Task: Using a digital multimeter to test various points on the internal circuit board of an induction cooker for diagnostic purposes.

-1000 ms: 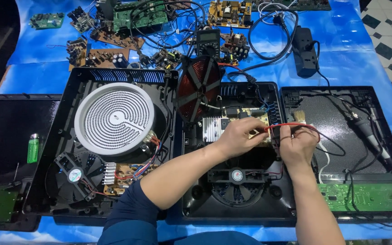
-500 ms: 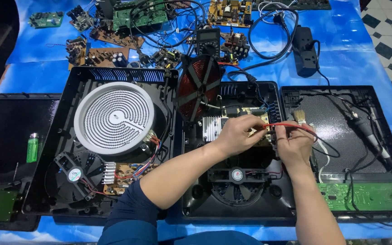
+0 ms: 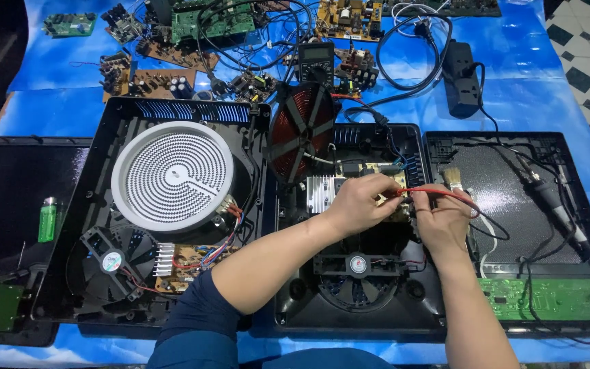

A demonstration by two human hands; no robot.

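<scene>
I see my left hand (image 3: 358, 203) curled over the yellowish circuit board (image 3: 384, 179) inside the open black plastic cooker housing (image 3: 349, 225), its fingers pinched on the tip end of a thin red probe (image 3: 438, 193). My right hand (image 3: 442, 219) sits just beside it on that housing's right edge, fingers closed around the same red probe further back, with the probe's dark lead trailing off to the right. Behind the board, still in the housing, a ribbed silver heat sink (image 3: 322, 191) lies just left of my left hand, and a copper-red induction coil disc (image 3: 302, 130) stands tilted up at the housing's rear left. A round black fan (image 3: 356, 270) sits at the housing's near side, below both hands. Left of the housing lies a white spiral heating plate (image 3: 172, 174); right of it, a small bristle brush (image 3: 453, 179) and a green circuit strip (image 3: 548, 298). Everything rests on the blue-covered desk (image 3: 527, 82).
</scene>
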